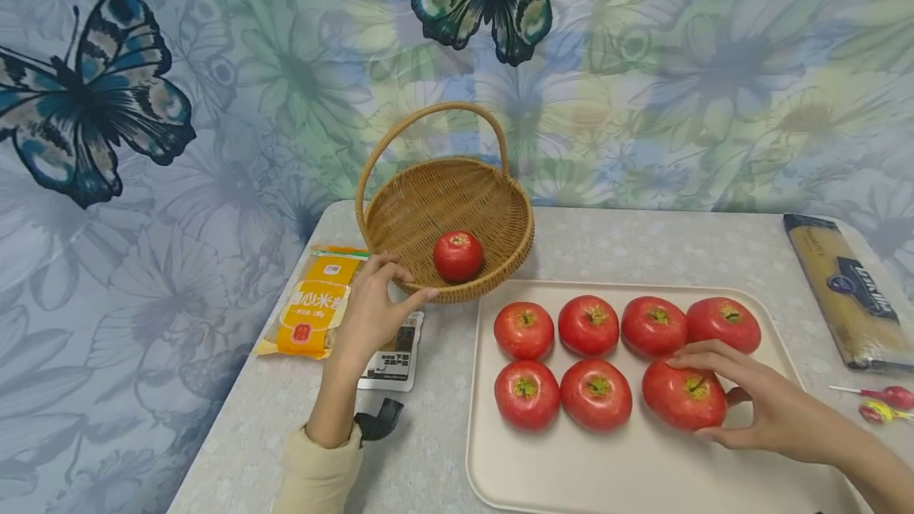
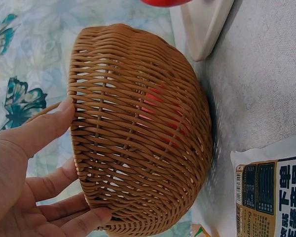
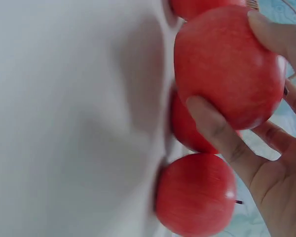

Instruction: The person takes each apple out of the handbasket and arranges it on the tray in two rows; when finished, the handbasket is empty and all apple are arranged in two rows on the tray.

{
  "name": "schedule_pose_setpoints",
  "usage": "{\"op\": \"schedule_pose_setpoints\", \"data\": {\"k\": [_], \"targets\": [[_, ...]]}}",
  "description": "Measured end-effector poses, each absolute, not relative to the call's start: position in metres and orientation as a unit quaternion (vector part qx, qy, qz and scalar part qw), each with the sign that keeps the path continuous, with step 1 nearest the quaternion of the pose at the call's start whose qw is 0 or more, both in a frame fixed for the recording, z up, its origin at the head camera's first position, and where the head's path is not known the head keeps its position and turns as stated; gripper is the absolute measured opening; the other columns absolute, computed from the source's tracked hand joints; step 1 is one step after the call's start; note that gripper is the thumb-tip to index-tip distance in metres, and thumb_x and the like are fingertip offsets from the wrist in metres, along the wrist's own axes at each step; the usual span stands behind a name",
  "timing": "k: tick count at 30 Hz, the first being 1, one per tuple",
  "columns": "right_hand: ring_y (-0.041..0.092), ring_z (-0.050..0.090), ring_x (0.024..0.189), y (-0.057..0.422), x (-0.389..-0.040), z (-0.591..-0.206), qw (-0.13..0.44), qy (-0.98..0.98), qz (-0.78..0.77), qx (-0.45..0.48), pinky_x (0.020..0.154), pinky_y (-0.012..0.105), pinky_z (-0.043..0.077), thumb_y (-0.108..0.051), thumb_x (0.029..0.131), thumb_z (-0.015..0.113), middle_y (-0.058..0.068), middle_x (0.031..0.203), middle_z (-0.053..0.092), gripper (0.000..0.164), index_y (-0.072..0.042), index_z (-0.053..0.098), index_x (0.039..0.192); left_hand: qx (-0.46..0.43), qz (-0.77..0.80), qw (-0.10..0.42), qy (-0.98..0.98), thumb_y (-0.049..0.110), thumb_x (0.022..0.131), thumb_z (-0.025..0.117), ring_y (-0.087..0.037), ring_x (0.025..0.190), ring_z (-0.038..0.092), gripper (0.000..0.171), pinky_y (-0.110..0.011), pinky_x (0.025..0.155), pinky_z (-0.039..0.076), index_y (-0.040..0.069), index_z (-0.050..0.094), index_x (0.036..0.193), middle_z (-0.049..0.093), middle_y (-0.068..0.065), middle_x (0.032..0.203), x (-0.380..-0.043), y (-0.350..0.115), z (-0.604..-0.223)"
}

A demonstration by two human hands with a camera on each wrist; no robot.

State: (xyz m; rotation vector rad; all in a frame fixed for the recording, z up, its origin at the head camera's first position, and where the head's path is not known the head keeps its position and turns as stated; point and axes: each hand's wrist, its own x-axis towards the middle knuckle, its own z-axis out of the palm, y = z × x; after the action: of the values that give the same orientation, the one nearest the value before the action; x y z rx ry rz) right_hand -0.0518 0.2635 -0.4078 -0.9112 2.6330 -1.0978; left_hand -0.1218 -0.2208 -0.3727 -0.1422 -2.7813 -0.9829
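My right hand grips a red apple at the front right of the rows, thumb on its near side and fingers over its far side. In the right wrist view this apple sits between the fingers, with other apples behind and below it. On the left, my left hand holds the rim of a round wicker basket with a tall handle. The thumb lies on the rim in the left wrist view. One red apple rests inside the basket, showing through the weave.
Several red apples stand in two rows on a cream tray. Left of the basket lie a yellow food packet and a white-and-black pouch. At right are a pasta bag and lollipops. A patterned cloth hangs behind.
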Motion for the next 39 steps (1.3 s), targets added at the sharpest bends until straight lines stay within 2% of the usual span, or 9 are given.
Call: {"op": "schedule_pose_setpoints", "data": {"k": [10,14,17,21,24,29,32,36,39], "targets": [[-0.011,0.041,0.110,0.261,-0.049,-0.422,0.110,0.879,-0.348,-0.307,0.065,0.021,0.055,-0.033,0.075,0.085,-0.006,0.132,0.046,0.071,-0.025,0.052,0.137,-0.051,-0.334,0.092,-0.937,0.035,0.079,0.082,-0.041,0.139,0.036,0.038,-0.059,0.114,0.029,0.001,0.068,0.091,0.054,-0.021,0.132,-0.120,-0.221,-0.374],[-0.013,0.040,0.112,0.261,-0.047,-0.424,0.081,0.897,-0.312,-0.301,0.067,0.020,0.056,-0.039,0.074,0.085,-0.005,0.132,0.048,0.071,-0.028,0.052,0.137,-0.052,-0.330,0.097,-0.938,0.034,0.079,0.082,-0.042,0.139,0.036,0.038,-0.059,0.114,0.029,0.002,0.068,0.091,0.054,-0.021,0.131,-0.120,-0.221,-0.373],[-0.015,0.038,0.114,0.260,-0.045,-0.427,0.055,0.900,-0.314,-0.298,0.066,0.020,0.056,-0.036,0.073,0.086,-0.004,0.131,0.046,0.072,-0.026,0.054,0.136,-0.051,-0.328,0.101,-0.938,0.034,0.079,0.082,-0.042,0.139,0.036,0.037,-0.058,0.114,0.029,0.002,0.067,0.090,0.054,-0.021,0.130,-0.120,-0.221,-0.372],[-0.019,0.034,0.114,0.260,-0.042,-0.431,0.056,0.892,-0.347,-0.284,0.062,0.020,0.056,-0.029,0.073,0.086,-0.005,0.130,0.043,0.074,-0.020,0.053,0.138,-0.054,-0.327,0.103,-0.938,0.035,0.079,0.082,-0.042,0.139,0.036,0.037,-0.058,0.114,0.028,0.002,0.068,0.090,0.055,-0.022,0.130,-0.121,-0.221,-0.372],[-0.019,0.034,0.115,0.261,-0.041,-0.430,0.038,0.905,-0.314,-0.285,0.066,0.020,0.056,-0.034,0.071,0.087,-0.008,0.129,0.045,0.079,-0.022,0.051,0.140,-0.056,-0.327,0.106,-0.937,0.034,0.079,0.082,-0.042,0.138,0.037,0.037,-0.059,0.114,0.028,0.002,0.067,0.090,0.055,-0.022,0.130,-0.121,-0.222,-0.373],[-0.014,0.042,0.112,0.264,-0.046,-0.413,-0.002,0.916,-0.264,-0.303,0.072,0.022,0.056,-0.037,0.066,0.089,-0.010,0.131,0.050,0.087,-0.020,0.050,0.142,-0.057,-0.331,0.107,-0.936,0.034,0.079,0.082,-0.041,0.139,0.037,0.036,-0.059,0.114,0.029,0.003,0.067,0.089,0.055,-0.021,0.128,-0.121,-0.221,-0.372],[-0.015,0.040,0.115,0.264,-0.054,-0.396,-0.018,0.916,-0.254,-0.310,0.074,0.017,0.054,-0.032,0.064,0.091,-0.013,0.133,0.048,0.088,-0.019,0.051,0.141,-0.056,-0.330,0.107,-0.936,0.034,0.079,0.082,-0.041,0.139,0.037,0.036,-0.059,0.114,0.029,0.003,0.067,0.089,0.055,-0.020,0.128,-0.121,-0.221,-0.372],[-0.013,0.034,0.124,0.254,-0.068,-0.373,-0.040,0.910,-0.234,-0.340,0.086,0.009,0.046,-0.030,0.063,0.092,-0.013,0.134,0.047,0.088,-0.020,0.052,0.140,-0.055,-0.329,0.106,-0.937,0.034,0.080,0.082,-0.040,0.139,0.037,0.036,-0.059,0.114,0.029,0.003,0.067,0.090,0.055,-0.019,0.128,-0.121,-0.221,-0.373],[-0.007,0.040,0.123,0.240,-0.081,-0.358,-0.029,0.904,-0.239,-0.352,0.087,0.018,0.052,-0.031,0.066,0.091,-0.009,0.133,0.050,0.084,-0.022,0.052,0.140,-0.053,-0.328,0.104,-0.937,0.035,0.080,0.082,-0.040,0.139,0.037,0.037,-0.059,0.113,0.030,0.003,0.067,0.090,0.054,-0.019,0.129,-0.121,-0.221,-0.373]]}}
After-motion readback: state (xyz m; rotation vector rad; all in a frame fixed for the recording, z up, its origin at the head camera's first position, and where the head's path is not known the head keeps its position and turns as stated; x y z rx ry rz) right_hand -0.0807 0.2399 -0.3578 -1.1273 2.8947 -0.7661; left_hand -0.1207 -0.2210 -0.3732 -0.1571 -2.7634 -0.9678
